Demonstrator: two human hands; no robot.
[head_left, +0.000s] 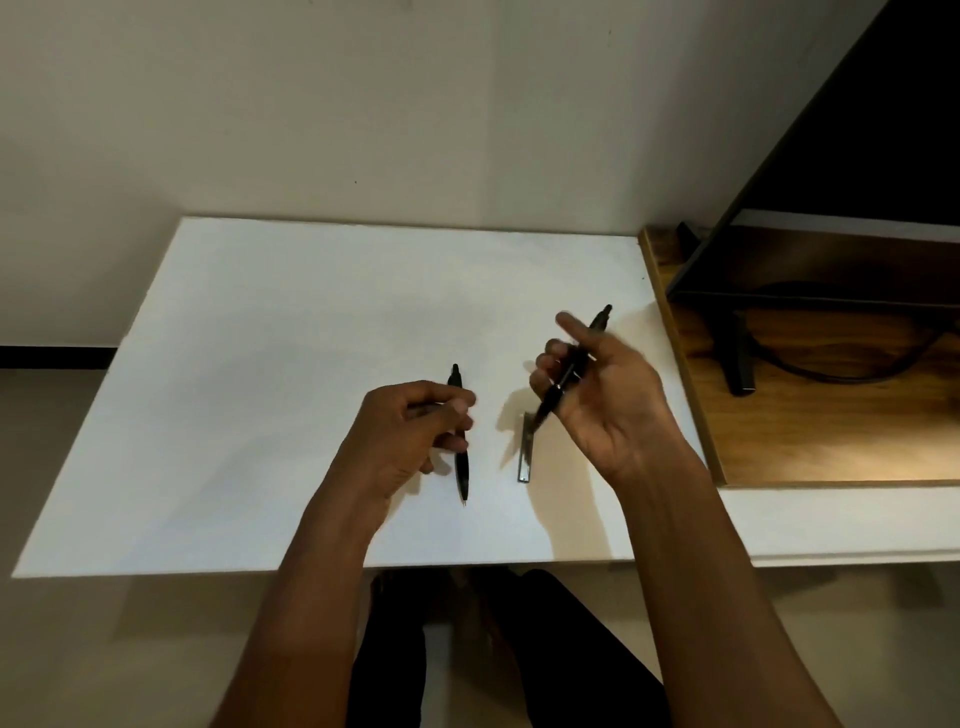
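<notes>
Just back from the front edge of the white desk (260, 364), right of its middle, the left hand (415, 426) has its fingertips closed round the first black pen (462, 467). Its long axis runs front to back, with the fine tip towards the front edge. Whether the tip touches the desk cannot be told.

Just right of it, one short grey metal strip (525, 457) lies flat, also front to back.

Above the strip, the right hand (597, 405), palm up, curls its fingers round the second black pen (600, 322). This slim pen slants, with its upper end aimed at the far right corner.

Two pens in all. Farther right, a dark monitor (831, 130) stands on a wooden board (831, 431).
</notes>
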